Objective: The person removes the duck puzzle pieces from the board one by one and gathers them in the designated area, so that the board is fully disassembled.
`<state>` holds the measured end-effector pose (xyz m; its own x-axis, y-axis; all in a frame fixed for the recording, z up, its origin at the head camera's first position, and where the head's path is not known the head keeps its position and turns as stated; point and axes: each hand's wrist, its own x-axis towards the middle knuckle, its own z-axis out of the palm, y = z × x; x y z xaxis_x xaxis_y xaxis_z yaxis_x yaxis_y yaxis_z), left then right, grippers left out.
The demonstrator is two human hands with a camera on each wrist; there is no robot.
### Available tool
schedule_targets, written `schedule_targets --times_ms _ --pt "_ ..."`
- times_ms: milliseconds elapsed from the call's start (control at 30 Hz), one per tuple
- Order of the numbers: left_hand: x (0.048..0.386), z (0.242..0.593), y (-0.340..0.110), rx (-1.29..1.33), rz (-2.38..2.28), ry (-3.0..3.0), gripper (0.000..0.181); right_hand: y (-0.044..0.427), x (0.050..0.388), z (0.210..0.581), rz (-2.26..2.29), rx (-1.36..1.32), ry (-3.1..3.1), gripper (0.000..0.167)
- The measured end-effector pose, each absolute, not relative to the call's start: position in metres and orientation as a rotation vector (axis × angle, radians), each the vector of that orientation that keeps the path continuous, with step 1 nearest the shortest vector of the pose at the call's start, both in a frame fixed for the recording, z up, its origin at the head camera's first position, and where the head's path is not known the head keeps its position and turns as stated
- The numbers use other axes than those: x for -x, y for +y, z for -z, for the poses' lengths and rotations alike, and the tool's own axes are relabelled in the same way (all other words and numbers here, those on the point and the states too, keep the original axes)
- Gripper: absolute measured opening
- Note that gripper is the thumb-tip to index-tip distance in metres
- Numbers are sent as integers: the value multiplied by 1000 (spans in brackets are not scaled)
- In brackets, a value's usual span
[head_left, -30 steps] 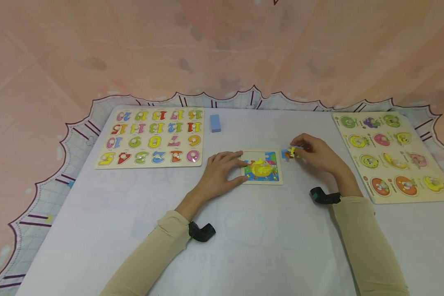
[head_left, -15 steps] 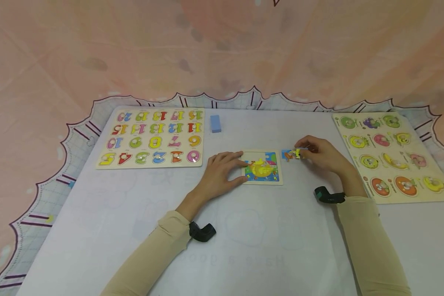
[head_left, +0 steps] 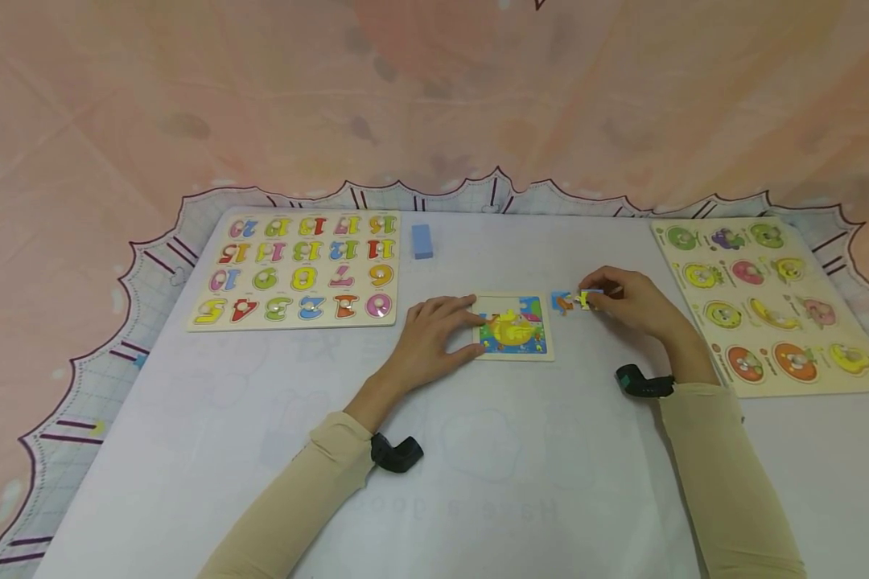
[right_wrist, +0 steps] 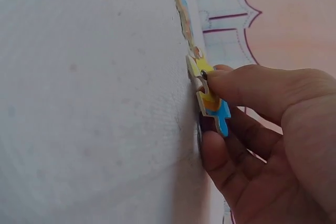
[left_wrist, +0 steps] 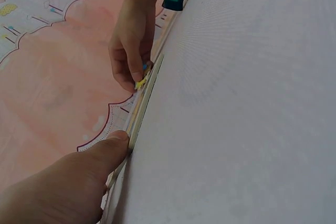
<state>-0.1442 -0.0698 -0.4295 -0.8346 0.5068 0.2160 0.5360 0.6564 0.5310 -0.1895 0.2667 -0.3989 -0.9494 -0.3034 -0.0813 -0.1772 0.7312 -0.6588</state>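
In the head view, a small wooden jigsaw puzzle (head_left: pixel 514 330) with a yellow duck picture lies flat mid-table. My left hand (head_left: pixel 434 342) rests at its left side, thumb and fingertips touching the frame. In the left wrist view that thumb (left_wrist: pixel 100 156) lies against the board's edge. Between thumb and fingers, my right hand (head_left: pixel 630 301) pinches a yellow and blue jigsaw piece (right_wrist: pixel 214 100), seen close in the right wrist view, near the tabletop. Another jigsaw piece (head_left: pixel 561 302), blue and orange, lies between that hand and the puzzle. My right fingers partly cover the pinched piece.
A wooden number board (head_left: pixel 297 269) lies at the left and a wooden fruit board (head_left: pixel 763 310) at the right, close to my right wrist. Near the far edge sits a blue block (head_left: pixel 422 241). A white sheet (head_left: pixel 492 466) covers the table.
My right hand has shifted slightly to the right, pinching the piece, and more of the blue and orange piece shows beside it. My left hand and the puzzle have stayed in place.
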Motion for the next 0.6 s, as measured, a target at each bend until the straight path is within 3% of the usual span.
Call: schedule_targets --times_ms 600 --pt "143 426 -70 891 923 -2818 39 264 190 402 967 444 2818 17"
